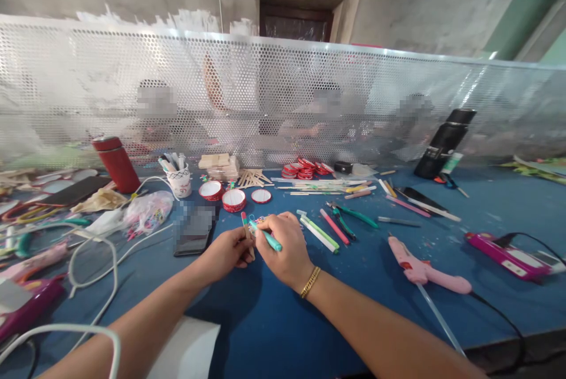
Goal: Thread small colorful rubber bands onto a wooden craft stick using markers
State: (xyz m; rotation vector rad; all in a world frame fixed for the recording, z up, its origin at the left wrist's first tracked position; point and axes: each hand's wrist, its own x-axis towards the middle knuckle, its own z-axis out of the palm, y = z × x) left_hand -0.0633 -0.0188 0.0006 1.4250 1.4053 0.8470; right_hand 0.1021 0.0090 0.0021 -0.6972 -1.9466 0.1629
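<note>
Between the fingers of my left hand [227,254] is a thin wooden stick [246,228] with a red tip, held nearly upright. My right hand [285,249], with a gold bracelet [310,282] at the wrist, grips a teal marker [270,239] and meets the stick. Small colourful pieces lie partly hidden behind the fingers. Red-rimmed round tins [234,201] with white insides stand just beyond my hands. Right of my right hand lie a green and white marker [319,234], a red marker [335,227] and teal-handled pliers [342,223].
A phone [194,228], a marker cup [178,181] and a red bottle [115,165] stand left. A pink glue gun [424,270], a magenta power strip [508,255] and a black bottle [444,144] are right. White cables loop at left. A perforated metal divider [247,96] crosses behind; people sit beyond it.
</note>
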